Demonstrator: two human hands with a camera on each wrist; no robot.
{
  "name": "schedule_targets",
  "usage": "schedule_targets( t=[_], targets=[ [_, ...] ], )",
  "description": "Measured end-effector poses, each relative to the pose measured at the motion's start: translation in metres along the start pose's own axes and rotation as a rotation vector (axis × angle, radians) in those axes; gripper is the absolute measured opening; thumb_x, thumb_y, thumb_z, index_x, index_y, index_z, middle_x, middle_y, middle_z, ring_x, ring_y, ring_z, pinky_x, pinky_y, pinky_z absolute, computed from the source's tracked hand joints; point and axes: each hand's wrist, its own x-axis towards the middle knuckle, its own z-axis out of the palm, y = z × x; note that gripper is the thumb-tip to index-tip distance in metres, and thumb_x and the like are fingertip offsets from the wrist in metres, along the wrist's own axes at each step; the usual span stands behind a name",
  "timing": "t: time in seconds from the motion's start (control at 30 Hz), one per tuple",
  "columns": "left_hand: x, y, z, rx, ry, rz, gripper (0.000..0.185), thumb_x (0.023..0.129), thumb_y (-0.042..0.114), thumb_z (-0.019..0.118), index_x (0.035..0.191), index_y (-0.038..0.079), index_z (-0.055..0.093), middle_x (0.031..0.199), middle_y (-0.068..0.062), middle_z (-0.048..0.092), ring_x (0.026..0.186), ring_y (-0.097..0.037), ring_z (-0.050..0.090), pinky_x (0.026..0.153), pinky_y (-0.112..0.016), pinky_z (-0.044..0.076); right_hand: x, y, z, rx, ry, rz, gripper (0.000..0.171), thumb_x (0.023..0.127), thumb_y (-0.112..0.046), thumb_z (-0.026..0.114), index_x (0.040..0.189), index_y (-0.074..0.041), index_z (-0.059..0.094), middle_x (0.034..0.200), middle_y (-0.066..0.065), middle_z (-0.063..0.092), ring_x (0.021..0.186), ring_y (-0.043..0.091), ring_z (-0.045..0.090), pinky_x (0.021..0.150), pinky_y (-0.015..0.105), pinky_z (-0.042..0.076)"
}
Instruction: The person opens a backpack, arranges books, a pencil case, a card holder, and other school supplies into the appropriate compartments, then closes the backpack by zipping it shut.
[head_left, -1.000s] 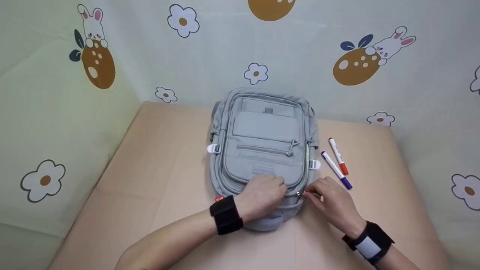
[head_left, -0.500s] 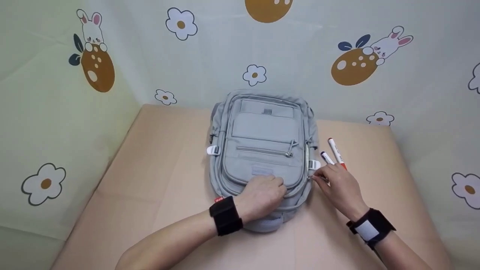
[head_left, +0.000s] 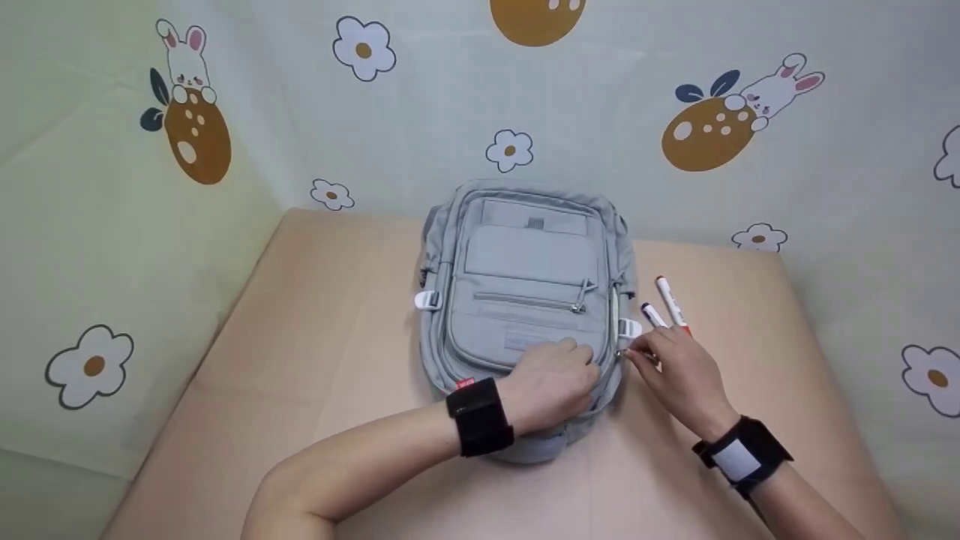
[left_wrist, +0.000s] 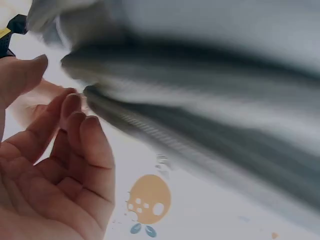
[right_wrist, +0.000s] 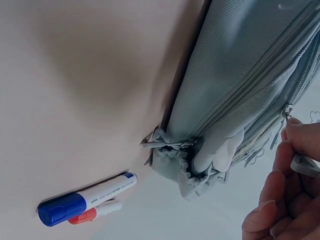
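One tabletop [head_left: 315,360], tan and wide, carried everything. On it lay one grey backpack [head_left: 525,262], flat on its back with its front pockets facing up, set at the middle of the far half of the surface. Just beside its right edge lay two markers side by side: one blue marker [head_left: 651,313] and one red marker [head_left: 669,298], the blue one nearer the backpack and both partly covered by my right hand in the head view. In the right wrist view the blue marker [right_wrist: 87,199] lay in front of the red marker [right_wrist: 95,212].

My left hand [head_left: 553,379] rested on the lower front of the backpack, fingers bent over the fabric near the zip line; whether they gripped the cloth or only pressed on it I could not tell. My right hand [head_left: 679,371] sat at the backpack's right edge, its fingertips [right_wrist: 295,131] pinching a small zipper pull [right_wrist: 286,113].
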Motion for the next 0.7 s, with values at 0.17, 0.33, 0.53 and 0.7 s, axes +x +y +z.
schedule_targets(
  t=[0.17, 0.33, 0.53, 0.7],
  targets=[
    [0.022, 0.007, -0.006, 0.033, -0.096, -0.049, 0.023, 0.102, 0.030, 0.057, 0.104, 0.014, 0.074, 0.090, 0.000, 0.064, 0.077, -0.016, 0.057, 0.056, -0.029, 0.050, 0.000, -0.003, -0.002, -0.003, -0.005, 0.008, 0.015, 0.085, -0.008, 0.084, 0.091, -0.010, 0.071, 0.086, -0.002, 0.066, 0.078, 0.013, 0.056, 0.064, 0.033, 0.048],
    [0.041, 0.010, -0.005, 0.065, -0.116, -0.097, 0.023, 0.099, 0.033, 0.060, 0.099, 0.015, 0.073, 0.089, 0.000, 0.064, 0.075, -0.015, 0.058, 0.054, -0.029, 0.050, 0.002, -0.005, -0.004, 0.008, -0.005, 0.019, 0.014, 0.085, -0.009, 0.084, 0.091, -0.010, 0.071, 0.087, -0.002, 0.068, 0.079, 0.013, 0.056, 0.066, 0.033, 0.048],
    [0.053, 0.012, 0.003, 0.110, -0.083, -0.139, 0.018, 0.099, 0.032, 0.062, 0.097, 0.018, 0.072, 0.086, 0.001, 0.066, 0.073, -0.016, 0.060, 0.051, -0.031, 0.051, 0.003, -0.008, -0.006, 0.018, -0.010, 0.027, 0.014, 0.086, -0.008, 0.083, 0.093, -0.010, 0.071, 0.089, 0.000, 0.068, 0.080, 0.015, 0.057, 0.067, 0.034, 0.048],
    [0.056, 0.010, 0.003, 0.026, -0.146, -0.157, 0.013, 0.099, 0.025, 0.062, 0.091, 0.020, 0.070, 0.083, 0.002, 0.067, 0.070, -0.017, 0.063, 0.049, -0.033, 0.052, 0.003, -0.007, -0.007, 0.019, -0.028, 0.031, 0.012, 0.088, -0.011, 0.082, 0.095, -0.012, 0.072, 0.089, -0.002, 0.068, 0.080, 0.013, 0.056, 0.069, 0.034, 0.047]
  ],
)
